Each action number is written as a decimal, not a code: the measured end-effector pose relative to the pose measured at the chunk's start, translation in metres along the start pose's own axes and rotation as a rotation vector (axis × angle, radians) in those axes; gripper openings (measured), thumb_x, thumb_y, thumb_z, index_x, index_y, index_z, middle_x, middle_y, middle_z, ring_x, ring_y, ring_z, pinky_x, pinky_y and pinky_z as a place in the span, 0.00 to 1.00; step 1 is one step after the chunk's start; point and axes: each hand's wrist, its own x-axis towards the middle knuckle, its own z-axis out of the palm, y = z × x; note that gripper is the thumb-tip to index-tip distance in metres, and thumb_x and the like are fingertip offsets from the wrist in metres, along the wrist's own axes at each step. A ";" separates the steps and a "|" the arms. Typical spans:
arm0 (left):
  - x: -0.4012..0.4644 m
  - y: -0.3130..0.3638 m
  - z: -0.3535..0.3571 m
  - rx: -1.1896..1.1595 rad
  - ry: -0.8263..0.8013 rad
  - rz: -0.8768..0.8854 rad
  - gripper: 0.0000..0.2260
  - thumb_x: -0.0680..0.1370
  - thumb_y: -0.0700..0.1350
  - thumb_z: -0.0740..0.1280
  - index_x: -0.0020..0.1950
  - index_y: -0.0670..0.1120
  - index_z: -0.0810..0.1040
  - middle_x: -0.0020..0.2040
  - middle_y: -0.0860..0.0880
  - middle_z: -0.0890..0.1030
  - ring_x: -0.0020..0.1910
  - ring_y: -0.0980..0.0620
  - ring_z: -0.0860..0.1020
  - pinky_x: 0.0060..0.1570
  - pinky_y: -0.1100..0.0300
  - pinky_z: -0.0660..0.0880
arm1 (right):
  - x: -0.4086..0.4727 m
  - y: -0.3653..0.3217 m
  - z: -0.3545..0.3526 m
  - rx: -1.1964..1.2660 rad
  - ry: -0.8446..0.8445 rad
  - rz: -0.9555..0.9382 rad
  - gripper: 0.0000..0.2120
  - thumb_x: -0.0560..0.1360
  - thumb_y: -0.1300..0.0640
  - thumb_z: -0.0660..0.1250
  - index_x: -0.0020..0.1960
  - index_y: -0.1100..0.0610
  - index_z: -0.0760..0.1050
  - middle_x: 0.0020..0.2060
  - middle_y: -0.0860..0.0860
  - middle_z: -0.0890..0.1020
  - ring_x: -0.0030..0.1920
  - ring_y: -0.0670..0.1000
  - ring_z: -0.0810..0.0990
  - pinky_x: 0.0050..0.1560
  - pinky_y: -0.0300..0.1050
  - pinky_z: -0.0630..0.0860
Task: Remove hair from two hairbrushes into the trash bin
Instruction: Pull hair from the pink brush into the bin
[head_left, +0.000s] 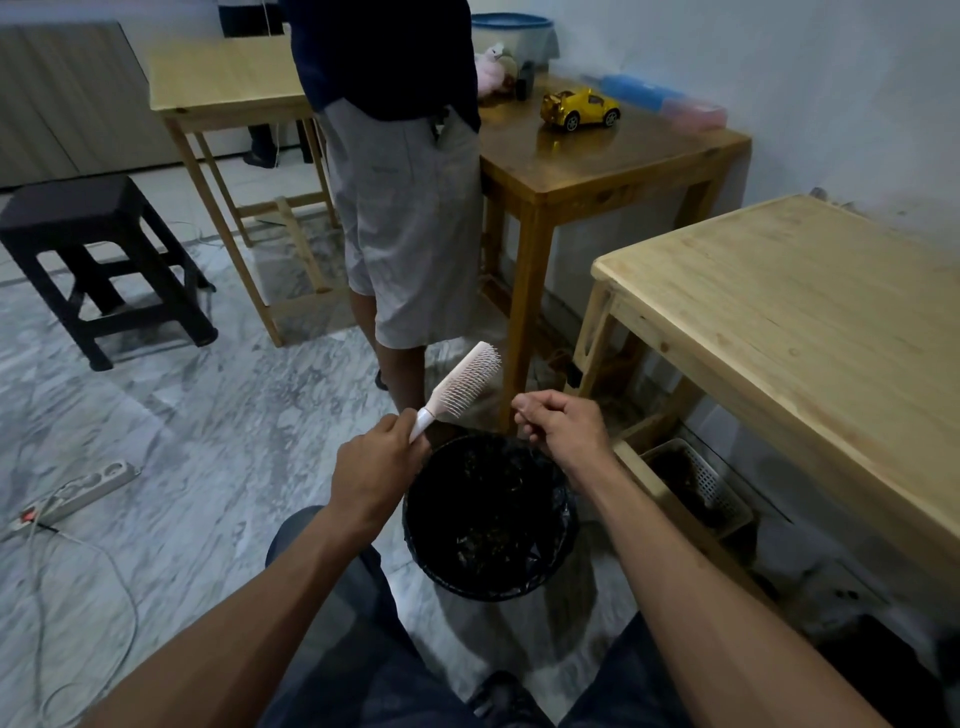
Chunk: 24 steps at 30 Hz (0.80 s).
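My left hand (376, 470) grips the handle of a pale pink hairbrush (462, 384), which points up and to the right with its bristles facing right. My right hand (558, 423) hovers just right of the brush, fingers pinched together; whether any hair sits between them is too fine to tell. Both hands are above the far rim of a round black trash bin (415, 540) lined with a dark bag, with dark clumps inside. A second hairbrush is not in view.
A person in grey shorts (410, 218) stands just beyond the bin. A light wooden table (810, 312) is at the right with a white basket (701, 483) beneath. A brown table holds a yellow toy car (579, 107). Black stool (98, 260) and power strip (78, 491) at left.
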 end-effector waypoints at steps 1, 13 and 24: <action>0.000 -0.001 0.000 0.018 -0.015 -0.010 0.07 0.75 0.46 0.73 0.46 0.44 0.79 0.31 0.47 0.75 0.22 0.43 0.72 0.22 0.61 0.59 | 0.001 0.001 -0.002 0.012 0.015 0.009 0.05 0.78 0.58 0.74 0.46 0.58 0.86 0.33 0.50 0.85 0.37 0.49 0.80 0.41 0.43 0.77; 0.006 -0.002 -0.003 0.031 0.016 -0.078 0.08 0.76 0.44 0.71 0.54 0.42 0.80 0.34 0.45 0.76 0.22 0.43 0.71 0.21 0.59 0.63 | 0.002 0.023 -0.002 -0.585 0.080 0.094 0.12 0.79 0.51 0.71 0.39 0.54 0.85 0.40 0.49 0.87 0.46 0.51 0.85 0.57 0.50 0.81; 0.007 0.005 -0.014 0.013 0.144 0.113 0.11 0.76 0.46 0.66 0.55 0.45 0.82 0.34 0.48 0.75 0.21 0.46 0.70 0.21 0.63 0.59 | 0.001 -0.017 0.009 0.097 -0.317 0.117 0.18 0.78 0.50 0.71 0.67 0.48 0.74 0.57 0.50 0.82 0.48 0.53 0.84 0.42 0.43 0.79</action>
